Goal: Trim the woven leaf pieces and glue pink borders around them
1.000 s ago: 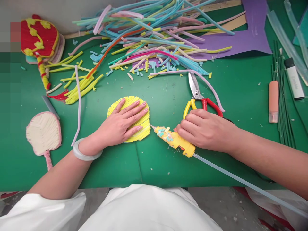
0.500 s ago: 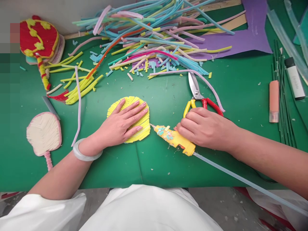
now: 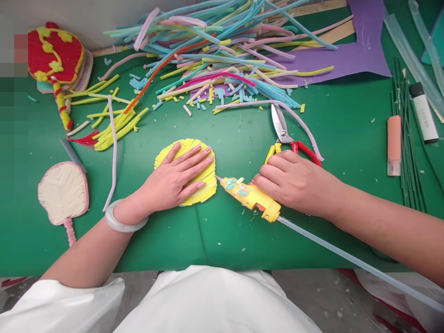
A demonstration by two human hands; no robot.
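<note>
My left hand (image 3: 183, 173) lies flat with fingers spread on a yellow fan-shaped piece (image 3: 204, 189) covered in pipe cleaners, pressing it to the table. Wrapped in my right hand (image 3: 289, 182) is a yellow hot glue gun (image 3: 256, 199), with bits of coloured fuzz stuck on its nose. Its tip is at the right edge of the yellow piece; whether they touch I cannot tell. A long clear glue stick (image 3: 329, 243) trails from its back end. Just behind my right hand lie scissors (image 3: 282, 127) with one yellow and one red handle, partly hidden by the hand.
Many coloured pipe cleaners (image 3: 222, 51) are heaped at the back over purple sheet (image 3: 371, 41). On the left lie a cream fan (image 3: 62, 192) and a red-and-yellow fan (image 3: 57, 53). Green wires (image 3: 411, 152), an orange-capped tube (image 3: 394, 143) and a white tube (image 3: 425, 115) lie on the right.
The glue gun has tilted and shifted slightly up and left in my right hand, its tip staying at the edge of the yellow piece. My left hand has not moved.
</note>
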